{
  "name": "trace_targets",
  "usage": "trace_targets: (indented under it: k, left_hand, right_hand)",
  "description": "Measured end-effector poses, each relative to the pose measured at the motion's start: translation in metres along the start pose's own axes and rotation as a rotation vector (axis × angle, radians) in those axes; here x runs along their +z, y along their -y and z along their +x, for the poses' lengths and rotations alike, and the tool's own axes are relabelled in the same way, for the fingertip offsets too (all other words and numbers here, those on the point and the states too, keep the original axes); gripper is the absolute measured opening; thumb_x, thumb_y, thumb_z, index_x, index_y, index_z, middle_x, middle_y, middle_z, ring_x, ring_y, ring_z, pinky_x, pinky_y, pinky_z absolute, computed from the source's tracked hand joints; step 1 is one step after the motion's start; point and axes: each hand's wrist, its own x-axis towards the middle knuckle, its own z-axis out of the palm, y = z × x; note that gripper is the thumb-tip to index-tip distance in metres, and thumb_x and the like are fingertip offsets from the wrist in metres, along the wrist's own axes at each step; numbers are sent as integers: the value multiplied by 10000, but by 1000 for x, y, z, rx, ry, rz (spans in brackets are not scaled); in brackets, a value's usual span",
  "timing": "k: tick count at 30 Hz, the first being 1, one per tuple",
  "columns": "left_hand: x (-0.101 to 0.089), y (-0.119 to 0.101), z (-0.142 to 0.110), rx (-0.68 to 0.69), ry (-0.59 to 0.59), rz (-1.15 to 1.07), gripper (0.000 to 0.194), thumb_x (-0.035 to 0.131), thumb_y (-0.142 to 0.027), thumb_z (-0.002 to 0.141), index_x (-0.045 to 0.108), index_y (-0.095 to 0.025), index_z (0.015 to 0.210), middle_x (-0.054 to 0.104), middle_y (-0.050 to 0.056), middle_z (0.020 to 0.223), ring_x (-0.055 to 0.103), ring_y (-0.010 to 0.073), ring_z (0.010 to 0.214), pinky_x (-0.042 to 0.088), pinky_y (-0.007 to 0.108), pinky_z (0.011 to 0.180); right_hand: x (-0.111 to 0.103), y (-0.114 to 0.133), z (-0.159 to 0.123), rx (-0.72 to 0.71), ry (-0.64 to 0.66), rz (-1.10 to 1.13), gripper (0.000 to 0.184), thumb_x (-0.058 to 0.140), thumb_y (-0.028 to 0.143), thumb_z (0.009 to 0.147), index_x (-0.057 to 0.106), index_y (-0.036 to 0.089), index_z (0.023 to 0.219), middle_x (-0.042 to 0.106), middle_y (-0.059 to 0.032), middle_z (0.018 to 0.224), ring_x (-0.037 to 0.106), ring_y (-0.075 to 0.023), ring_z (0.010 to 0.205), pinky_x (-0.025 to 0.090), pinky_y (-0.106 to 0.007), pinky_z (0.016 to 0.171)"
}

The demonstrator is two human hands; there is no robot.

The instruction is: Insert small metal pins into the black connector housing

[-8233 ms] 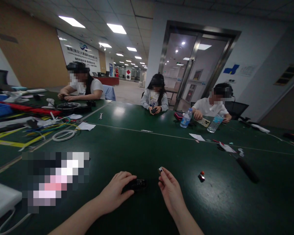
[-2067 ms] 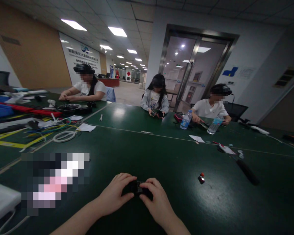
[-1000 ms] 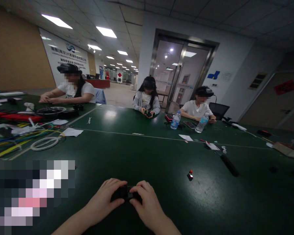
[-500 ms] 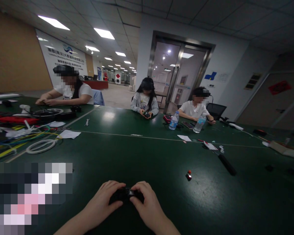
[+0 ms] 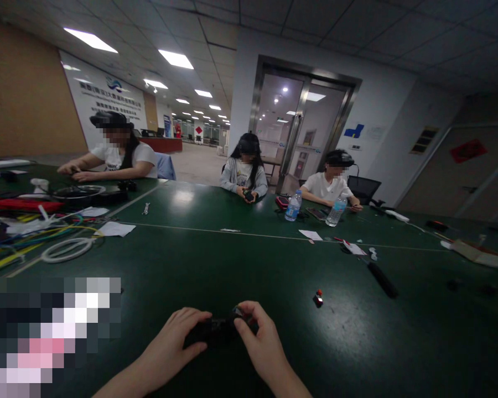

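Low in the middle, a black object (image 5: 218, 326) with a boxy look lies between my hands; its exact kind is too dark to make out. My left hand (image 5: 176, 337) grips its left end, fingers over the top and thumb on the near side. At the right end, my right hand (image 5: 259, 337) pinches a small dark piece with a shiny face (image 5: 237, 313) between thumb and fingers. Whether this piece still touches the black object cannot be told. A small red and black part (image 5: 318, 298) lies on the table to the right.
The green table (image 5: 274, 271) bears cables (image 5: 66, 250) and paper (image 5: 115, 229) at left, a small wrench (image 5: 146, 208), two water bottles (image 5: 293, 205), a black bar-shaped thing (image 5: 382, 279) and an open box (image 5: 477, 253) at right. Three people with headgear sit across, hands on the table.
My right hand has shifted a little right and up, its fingertips now around the small shiny piece. My left hand has stayed nearly still on the black object.
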Motion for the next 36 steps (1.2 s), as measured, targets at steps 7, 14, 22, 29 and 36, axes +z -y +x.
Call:
trace_targets:
  k: [7,14,22,29,36]
  left_hand:
    - [-4,-4,0,-19,25,-1,409,569,-289,720,524,-293,1127,553,17,1137,463,230,1076,343,393,944]
    - [-7,-8,-1,-26,43,-16,403,558,-308,731,521,-290,1132,553,17,1141,459,235,1084,341,411,945]
    - [-7,-9,-1,-34,27,-26,413,575,-293,716,528,-294,1127,560,10,1131,465,235,1083,345,401,942]
    - [-5,-7,-1,-19,15,-23,420,570,-284,711,524,-286,1129,562,16,1134,454,242,1091,336,416,953]
    - [-6,-8,-1,-31,36,-15,419,563,-299,720,516,-288,1136,556,13,1138,456,232,1087,349,411,947]
  right_hand:
    - [-6,-7,3,-13,-63,68,213,511,314,778,561,230,967,615,-20,936,558,-180,889,401,-309,784]
    - [-9,-16,6,0,-144,191,328,526,383,771,550,217,1052,612,-54,994,561,-203,920,433,-332,774]
    - [-12,-20,7,40,-185,248,334,504,448,772,587,217,1000,617,-49,935,572,-200,873,465,-315,717]
    - [-12,-24,9,30,-265,295,351,532,469,746,601,213,977,624,-46,906,575,-191,854,467,-307,724]
    - [-13,-31,10,27,-306,279,358,510,454,764,584,212,1016,612,-45,894,567,-182,788,472,-320,699]
